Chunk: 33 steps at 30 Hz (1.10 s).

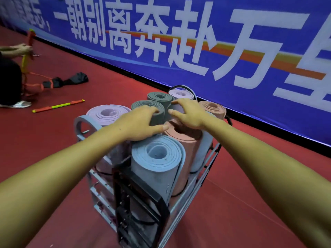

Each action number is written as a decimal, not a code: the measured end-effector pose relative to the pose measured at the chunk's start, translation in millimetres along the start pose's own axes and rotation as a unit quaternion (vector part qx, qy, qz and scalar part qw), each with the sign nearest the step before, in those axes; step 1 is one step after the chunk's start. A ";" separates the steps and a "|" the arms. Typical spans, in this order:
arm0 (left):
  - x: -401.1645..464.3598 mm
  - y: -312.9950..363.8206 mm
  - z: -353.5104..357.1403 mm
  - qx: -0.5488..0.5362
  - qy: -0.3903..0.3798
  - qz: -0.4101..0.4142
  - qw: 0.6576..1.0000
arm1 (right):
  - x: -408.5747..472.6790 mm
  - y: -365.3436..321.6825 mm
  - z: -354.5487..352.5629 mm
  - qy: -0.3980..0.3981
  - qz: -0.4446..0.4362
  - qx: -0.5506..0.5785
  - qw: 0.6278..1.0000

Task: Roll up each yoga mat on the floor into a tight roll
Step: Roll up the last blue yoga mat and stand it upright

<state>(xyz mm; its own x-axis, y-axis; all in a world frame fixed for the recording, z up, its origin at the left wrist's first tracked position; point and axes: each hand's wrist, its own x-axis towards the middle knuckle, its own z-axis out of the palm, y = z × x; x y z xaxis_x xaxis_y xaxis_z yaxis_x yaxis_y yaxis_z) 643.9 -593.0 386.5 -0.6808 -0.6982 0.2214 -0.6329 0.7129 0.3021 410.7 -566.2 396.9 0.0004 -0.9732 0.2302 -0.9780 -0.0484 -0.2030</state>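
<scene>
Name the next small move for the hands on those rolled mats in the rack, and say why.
Probably lift the near grey-green mat straight up. The left hand grips its top, the right hand rests on the mats beside it, and every mat stands rolled in the metal rack, so none is on the floor to roll.

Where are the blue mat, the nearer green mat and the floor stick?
blue mat (157,154): head view, on its spiral top end.
nearer green mat (143,105): head view, on its top end, beside the left hand's fingers.
stick (58,105): head view, on its yellow-green middle.
</scene>
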 end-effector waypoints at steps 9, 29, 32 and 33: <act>-33.0 -65.0 0.0 0.192 0.103 -0.145 0.965 | 63.5 -73.4 39.0 -0.122 -0.012 -0.038 0.992; 31.4 -43.5 -19.6 0.108 -0.007 -0.082 0.991 | 51.6 -52.7 34.7 0.034 -0.064 0.094 0.993; 73.7 -33.3 -18.9 0.071 -0.020 -0.065 0.995 | 55.5 -20.5 14.9 0.060 -0.002 0.096 0.994; 88.5 -29.4 -16.9 0.060 -0.022 -0.063 0.996 | 58.8 -5.1 9.5 0.070 0.022 0.078 0.994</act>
<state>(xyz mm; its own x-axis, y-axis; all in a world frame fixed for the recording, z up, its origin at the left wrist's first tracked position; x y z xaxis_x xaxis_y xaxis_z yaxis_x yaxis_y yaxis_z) 608.5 -676.8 412.8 -0.6078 -0.7804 0.1465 -0.7513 0.6250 0.2120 417.7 -625.3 402.4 -0.0816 -0.9351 0.3450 -0.9318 -0.0512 -0.3593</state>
